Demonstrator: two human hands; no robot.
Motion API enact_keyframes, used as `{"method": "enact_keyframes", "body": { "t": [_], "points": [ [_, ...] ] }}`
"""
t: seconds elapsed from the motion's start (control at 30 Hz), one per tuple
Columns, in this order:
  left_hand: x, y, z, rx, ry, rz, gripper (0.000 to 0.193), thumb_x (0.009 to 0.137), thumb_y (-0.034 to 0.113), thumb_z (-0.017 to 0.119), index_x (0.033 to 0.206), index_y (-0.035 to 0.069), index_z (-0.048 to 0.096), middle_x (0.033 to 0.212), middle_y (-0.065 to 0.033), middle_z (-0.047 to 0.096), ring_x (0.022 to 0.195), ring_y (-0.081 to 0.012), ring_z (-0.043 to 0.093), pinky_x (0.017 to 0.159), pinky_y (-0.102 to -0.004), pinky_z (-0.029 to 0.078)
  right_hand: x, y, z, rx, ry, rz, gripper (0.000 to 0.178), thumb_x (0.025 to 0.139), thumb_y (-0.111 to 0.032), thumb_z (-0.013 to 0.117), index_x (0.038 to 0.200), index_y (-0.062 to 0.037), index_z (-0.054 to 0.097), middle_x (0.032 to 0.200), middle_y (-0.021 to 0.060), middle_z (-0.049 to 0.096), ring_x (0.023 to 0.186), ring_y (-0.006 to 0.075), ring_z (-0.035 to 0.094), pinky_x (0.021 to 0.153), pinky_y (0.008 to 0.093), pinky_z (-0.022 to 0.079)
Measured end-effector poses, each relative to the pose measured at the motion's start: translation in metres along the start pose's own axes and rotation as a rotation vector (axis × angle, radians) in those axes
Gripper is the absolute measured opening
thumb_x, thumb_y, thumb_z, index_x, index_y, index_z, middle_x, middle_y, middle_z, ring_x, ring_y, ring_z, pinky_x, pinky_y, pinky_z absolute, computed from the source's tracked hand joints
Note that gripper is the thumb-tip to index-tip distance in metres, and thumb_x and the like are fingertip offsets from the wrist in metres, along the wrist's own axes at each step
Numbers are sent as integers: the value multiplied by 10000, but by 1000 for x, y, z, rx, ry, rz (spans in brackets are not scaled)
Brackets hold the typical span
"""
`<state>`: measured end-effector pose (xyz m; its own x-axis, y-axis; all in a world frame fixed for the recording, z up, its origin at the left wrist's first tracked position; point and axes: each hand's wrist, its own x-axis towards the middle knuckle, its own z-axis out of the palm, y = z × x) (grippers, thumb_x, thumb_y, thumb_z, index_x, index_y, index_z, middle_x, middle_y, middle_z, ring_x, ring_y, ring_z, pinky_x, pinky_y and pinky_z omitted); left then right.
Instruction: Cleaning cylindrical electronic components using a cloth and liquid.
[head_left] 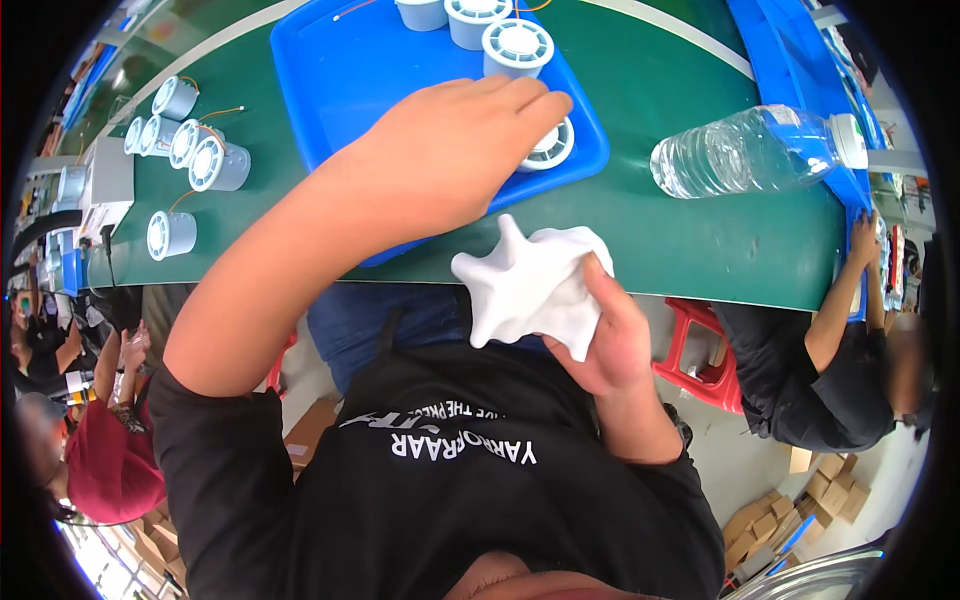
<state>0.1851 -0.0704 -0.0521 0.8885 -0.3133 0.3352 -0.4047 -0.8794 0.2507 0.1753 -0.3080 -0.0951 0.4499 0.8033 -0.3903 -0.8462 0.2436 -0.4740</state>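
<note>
Nearest, white lettering [460, 447] is being displayed upside down on the black shirt [420, 510]. The white pronged piece [535, 285] is being pinched between the thumb and fingers of the right hand [610, 335], at the near edge of the worktop [640, 240]. The blue tray [340, 80] is being partly blocked from view by the left forearm [290, 240]. The left hand [470, 135] is being held over a round-topped part [552, 150]; whether its fingers are gripping cannot be told. Rightward, a clear bottle [740, 150] is being supported; leftward, loose wired cylinders [220, 165].
</note>
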Motion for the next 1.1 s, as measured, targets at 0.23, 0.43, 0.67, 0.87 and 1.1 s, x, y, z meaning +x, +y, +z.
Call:
{"method": "enact_keyframes", "body": {
  "t": [0.23, 0.43, 0.67, 0.87, 1.1],
  "points": [
    [-41, 8, -18, -550, -91, -593, 585, 818, 99, 792, 1315, 27, 493, 1139, -159, 673, 990, -246, 688, 874, -333, 533, 10, -26, -11, 177, 9, -283, 536, 1071, -413, 371, 1423, -15, 447, 1388, 149, 564, 1272, 313, 567, 1018, 458, 495],
    [-75, 45, -15, -1476, 331, -818, 724, 788, -12, 799, 1417, -8, 440, 1156, -108, 673, 1034, -144, 653, 896, -284, 514, 28, -43, 16, -232, -76, -600, 599, 1082, -414, 324, 1459, 47, 387, 1436, 183, 517, 1323, 321, 519, 1120, 455, 391],
    [-92, 58, -15, -1228, 465, -738, 727, 687, -7, 854, 1318, 3, 491, 1225, -107, 639, 1130, -180, 634, 976, -353, 506, 33, -18, 70, -1812, -201, -1109, 532, 804, -258, 685, 1300, -70, 651, 1342, 106, 625, 1268, 290, 576, 1072, 434, 414],
    [-99, 60, -7, -1253, 425, -752, 630, 689, -30, 859, 1188, 51, 483, 1142, -91, 658, 1112, -170, 641, 973, -325, 503, 44, -20, 68, -1607, -167, -818, 294, 916, -219, 674, 1149, -40, 677, 1161, 159, 677, 1002, 371, 674, 907, 433, 538],
    [-85, 83, -27, -1294, 329, -731, 651, 690, -4, 884, 1214, 39, 502, 1136, -91, 651, 1067, -175, 657, 932, -319, 546, 33, -34, 64, -1127, -221, -552, 305, 1045, -225, 495, 1111, 25, 657, 947, 183, 689, 827, 325, 685, 735, 387, 534]
  ]
}}
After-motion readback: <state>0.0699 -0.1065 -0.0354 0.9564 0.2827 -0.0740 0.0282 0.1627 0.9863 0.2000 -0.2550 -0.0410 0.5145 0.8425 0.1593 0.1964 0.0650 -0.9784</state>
